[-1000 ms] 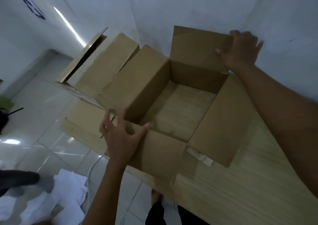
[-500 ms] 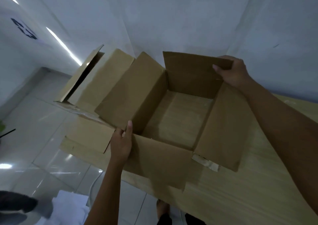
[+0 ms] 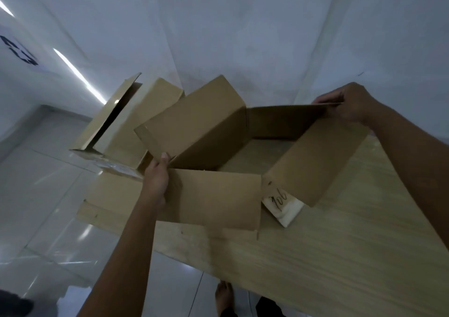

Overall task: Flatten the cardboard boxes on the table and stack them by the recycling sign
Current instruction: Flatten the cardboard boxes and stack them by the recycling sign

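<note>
An open brown cardboard box [image 3: 209, 195] stands on the wooden table [image 3: 340, 256], its flaps spread and its walls skewed into a slanted shape. My left hand [image 3: 156, 178] grips its near left corner where the near flap meets the left flap. My right hand [image 3: 349, 103] pinches the top edge of the far wall at the far right corner. A white label with handwriting [image 3: 281, 205] shows on the near right corner. A second brown box [image 3: 136, 117] stands behind on the left, partly open. The recycling sign [image 3: 19, 52] is on the left wall.
White walls close in behind the table. Glossy tiled floor [image 3: 48, 195] lies to the left and below the table's near edge. My bare foot [image 3: 224, 297] shows under the table edge. A flat piece of cardboard [image 3: 107, 195] lies under the boxes at the table's left end.
The box has been lifted and skewed, its far wall now leaning low and the left flap raised. My right hand has moved right along the far edge; my left hand keeps the near corner.
</note>
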A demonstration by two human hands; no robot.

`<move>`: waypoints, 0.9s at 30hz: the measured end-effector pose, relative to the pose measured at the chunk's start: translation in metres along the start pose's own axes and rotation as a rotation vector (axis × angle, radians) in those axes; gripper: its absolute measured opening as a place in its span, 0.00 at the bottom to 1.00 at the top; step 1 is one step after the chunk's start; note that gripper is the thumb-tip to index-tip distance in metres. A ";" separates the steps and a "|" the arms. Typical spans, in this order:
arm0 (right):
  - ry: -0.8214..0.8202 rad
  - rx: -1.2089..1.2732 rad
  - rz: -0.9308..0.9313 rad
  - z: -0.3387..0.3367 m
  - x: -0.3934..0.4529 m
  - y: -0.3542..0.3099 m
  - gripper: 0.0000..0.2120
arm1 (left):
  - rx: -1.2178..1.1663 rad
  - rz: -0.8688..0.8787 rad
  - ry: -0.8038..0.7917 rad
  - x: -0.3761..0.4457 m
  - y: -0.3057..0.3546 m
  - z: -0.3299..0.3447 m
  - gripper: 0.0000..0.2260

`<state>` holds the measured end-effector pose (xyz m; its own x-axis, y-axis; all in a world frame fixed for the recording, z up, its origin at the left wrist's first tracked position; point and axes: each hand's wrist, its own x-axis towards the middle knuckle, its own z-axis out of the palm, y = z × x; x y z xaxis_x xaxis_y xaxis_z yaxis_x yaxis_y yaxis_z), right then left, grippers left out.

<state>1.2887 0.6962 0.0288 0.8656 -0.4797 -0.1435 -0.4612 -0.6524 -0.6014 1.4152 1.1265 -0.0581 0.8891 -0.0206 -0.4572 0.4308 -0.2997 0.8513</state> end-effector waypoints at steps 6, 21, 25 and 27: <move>0.189 -0.060 0.122 0.004 -0.043 0.036 0.16 | -0.176 -0.134 -0.181 0.000 0.008 -0.011 0.13; 0.220 1.853 0.631 0.165 -0.151 -0.055 0.31 | 0.090 0.231 -0.225 -0.024 -0.015 -0.017 0.20; 0.061 1.906 0.521 0.179 -0.166 -0.075 0.44 | 0.057 0.296 -0.324 -0.037 -0.015 -0.017 0.10; 0.111 1.991 0.454 0.179 -0.169 -0.084 0.42 | 0.144 0.302 -0.482 -0.044 -0.015 -0.018 0.13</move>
<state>1.2161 0.9368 -0.0374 0.7254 -0.4657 -0.5068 0.2762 0.8714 -0.4055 1.3726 1.1486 -0.0459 0.7842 -0.5466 -0.2937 0.1135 -0.3390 0.9339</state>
